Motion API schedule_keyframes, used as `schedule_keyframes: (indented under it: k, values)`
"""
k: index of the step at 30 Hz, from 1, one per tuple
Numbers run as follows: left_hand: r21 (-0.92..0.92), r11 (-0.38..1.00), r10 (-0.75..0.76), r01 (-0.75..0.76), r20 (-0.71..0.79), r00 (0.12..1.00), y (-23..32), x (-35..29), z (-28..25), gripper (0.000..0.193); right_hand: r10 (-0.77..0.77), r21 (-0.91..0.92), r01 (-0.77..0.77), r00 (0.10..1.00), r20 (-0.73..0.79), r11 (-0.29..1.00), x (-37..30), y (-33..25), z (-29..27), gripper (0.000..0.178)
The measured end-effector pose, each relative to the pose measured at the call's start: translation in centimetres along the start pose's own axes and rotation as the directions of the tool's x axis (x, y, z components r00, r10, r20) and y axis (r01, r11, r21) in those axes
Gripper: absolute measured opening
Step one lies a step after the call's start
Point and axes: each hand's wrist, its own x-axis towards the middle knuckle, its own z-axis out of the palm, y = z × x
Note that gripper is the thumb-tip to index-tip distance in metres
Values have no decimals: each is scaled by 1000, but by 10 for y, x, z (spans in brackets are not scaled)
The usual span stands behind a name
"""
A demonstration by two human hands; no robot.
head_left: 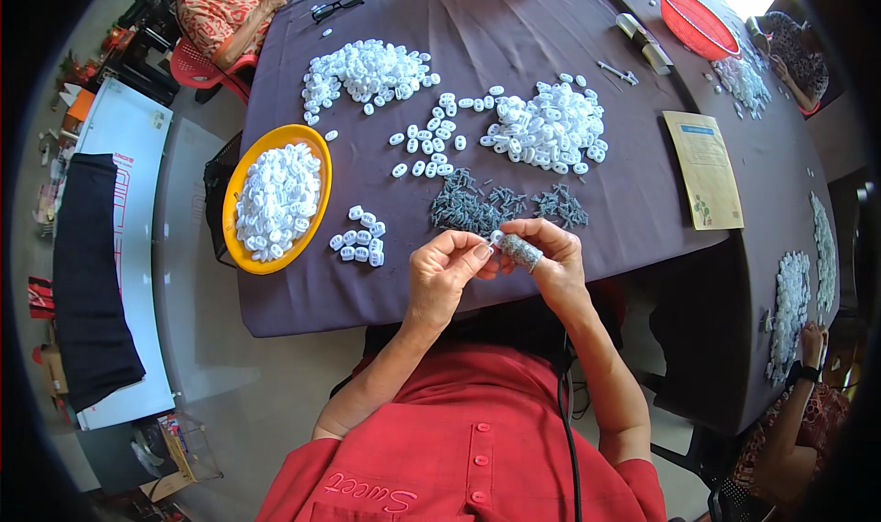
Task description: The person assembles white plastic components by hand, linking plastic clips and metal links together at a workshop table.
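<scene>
Grey-purple cloth covers the table point(307, 306), rumpled at its front edge.

Risks, left to right: yellow basket point(262, 267), center left, heaped and right by the table's left edge; a bump could spill it. Loose white pieces point(362, 237) beside it: left forearm could sweep them. Left grip point(436, 279) pinches a small white piece point(491, 244) at frame center; right grip point(562, 263) is closed around it from the other side. Can't tell if they share one part or two. Off-axis push could make it slip; speckled grey wrap point(519, 254) on a right digit may dull feel. Dark grey pegs point(505, 198) just above the hands could scatter if knocked.

Writing: red lettering on white panel point(124, 274), far left; stitched word on red shirt point(440, 430), bottom; blue-topped print plus plant graphic on tan envelope point(705, 168), right.
</scene>
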Motion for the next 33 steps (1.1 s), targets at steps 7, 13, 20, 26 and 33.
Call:
schedule_keyframes:
  k: [7, 13, 20, 26, 33]
  values:
    - [112, 993, -22, 23, -15, 1000, 2, -2, 1, 9, 5, -4, -5, 1000, -29, 1000, -1, -2, 1, 16]
    - [162, 987, -16, 19, -21, 1000, 3, -2, -1, 9, -22, 10, 22, 1000, -5, 1000, -2, -3, 1, 18]
    - [265, 964, 25, -9, -58, 998, 6, -5, 4, 11, -32, -12, 32, 999, 26, 999, -2, -2, 2, 21]
    - [334, 942, 3, 17, -59, 998, 10, -4, 6, 11, -11, -49, 13, 999, 37, 999, -2, -3, 1, 22]
    - [356, 934, 1, 9, -30, 1000, 6, 0, 3, 15, -15, -74, 19, 998, 54, 997, -2, 1, -1, 22]
